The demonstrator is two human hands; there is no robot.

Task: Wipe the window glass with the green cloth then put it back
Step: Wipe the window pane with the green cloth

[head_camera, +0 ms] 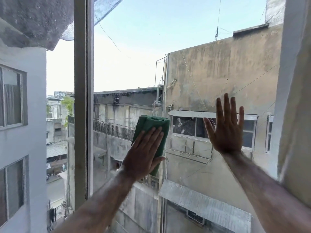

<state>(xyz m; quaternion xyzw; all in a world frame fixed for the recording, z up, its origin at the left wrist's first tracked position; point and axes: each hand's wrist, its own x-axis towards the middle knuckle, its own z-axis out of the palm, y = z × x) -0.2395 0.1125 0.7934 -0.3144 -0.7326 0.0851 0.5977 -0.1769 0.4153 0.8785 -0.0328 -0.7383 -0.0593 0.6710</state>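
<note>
The window glass [193, 73] fills the middle of the view, between a grey frame post at the left and a wall edge at the right. A folded green cloth [152, 126] lies flat against the lower part of the pane. My left hand [143, 153] presses on the cloth with its fingers straight and together, the thumb under the cloth's lower edge. My right hand [226, 126] is spread flat on the glass to the right of the cloth, holding nothing.
A grey vertical frame post [83, 98] stands left of the pane, with another pane beyond it. A pale wall edge [292, 98] borders the right side. Buildings, wires and netting show outside through the glass.
</note>
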